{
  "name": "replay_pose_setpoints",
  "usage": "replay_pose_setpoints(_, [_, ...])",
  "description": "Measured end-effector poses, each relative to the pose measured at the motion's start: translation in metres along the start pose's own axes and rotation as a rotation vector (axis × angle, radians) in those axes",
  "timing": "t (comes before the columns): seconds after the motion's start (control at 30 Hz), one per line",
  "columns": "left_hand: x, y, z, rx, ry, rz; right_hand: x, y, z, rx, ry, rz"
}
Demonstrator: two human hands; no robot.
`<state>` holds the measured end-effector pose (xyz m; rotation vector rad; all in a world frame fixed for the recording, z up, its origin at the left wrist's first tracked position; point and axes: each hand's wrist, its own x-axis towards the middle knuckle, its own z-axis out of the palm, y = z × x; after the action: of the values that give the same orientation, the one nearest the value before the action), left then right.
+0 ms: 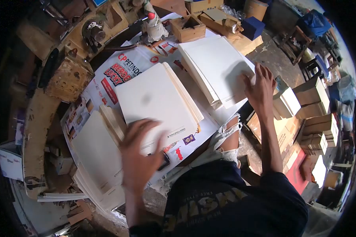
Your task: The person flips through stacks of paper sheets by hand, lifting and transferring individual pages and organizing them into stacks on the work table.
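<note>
Three stacks of white printed paper lie on a banner-covered table (103, 94). My left hand (140, 152), blurred by motion, hovers over the near edge of the middle stack (154, 94), close to the left stack (97, 148). Its fingers are curved and apart, with nothing between them. At the outer edge of the right stack (215, 67) is my right hand (261, 85). Its thumb is spread from the fingers over the top sheet, and I see nothing gripped. Small print runs along the near edges of the top sheets.
A worn, heavy machine (69, 77) borders the table on the left. A wooden box (188, 28) and a wrapped post with a red knob (150, 15) stand at the back. Bundled paper stacks (312, 96) and cardboard sit on the floor at right.
</note>
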<state>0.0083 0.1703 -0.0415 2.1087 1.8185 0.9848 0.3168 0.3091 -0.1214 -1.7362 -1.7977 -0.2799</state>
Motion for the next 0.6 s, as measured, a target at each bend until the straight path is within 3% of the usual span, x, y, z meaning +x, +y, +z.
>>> replay_pose_setpoints(0.1, [0.023,0.018,0.024,0.058,-0.231,0.048,0.001,0.009,0.003,-0.013,-0.038,0.073])
replay_pose_setpoints(0.17, [0.031,0.017,0.029,0.158,-0.339,0.050,-0.001,0.003,0.001,-0.067,-0.011,0.001])
replay_pose_setpoints(0.23, [0.035,0.005,0.023,-0.215,-0.459,-0.127,0.004,-0.003,-0.011,-0.069,0.043,0.002])
replay_pose_setpoints(0.3, [0.031,-0.007,0.018,-0.325,-0.405,-0.097,0.013,-0.003,-0.018,0.196,-0.022,0.028])
replay_pose_setpoints(0.33, [0.026,-0.013,0.013,-0.413,-0.360,-0.225,0.016,-0.005,-0.015,0.491,0.015,0.181])
replay_pose_setpoints(0.37, [0.021,-0.018,0.009,-0.500,-0.312,-0.355,0.019,-0.001,-0.013,0.504,0.005,0.153])
replay_pose_setpoints(0.43, [0.013,-0.017,0.008,-0.604,-0.180,-0.404,0.026,0.000,-0.025,0.672,-0.194,0.260])
replay_pose_setpoints(0.5, [0.008,-0.017,0.007,-0.719,-0.095,-0.442,0.029,0.003,-0.021,0.629,-0.218,0.211])
replay_pose_setpoints(0.6, [-0.001,-0.022,0.011,-0.721,-0.038,-0.464,0.026,-0.002,-0.020,0.410,-0.029,0.133])
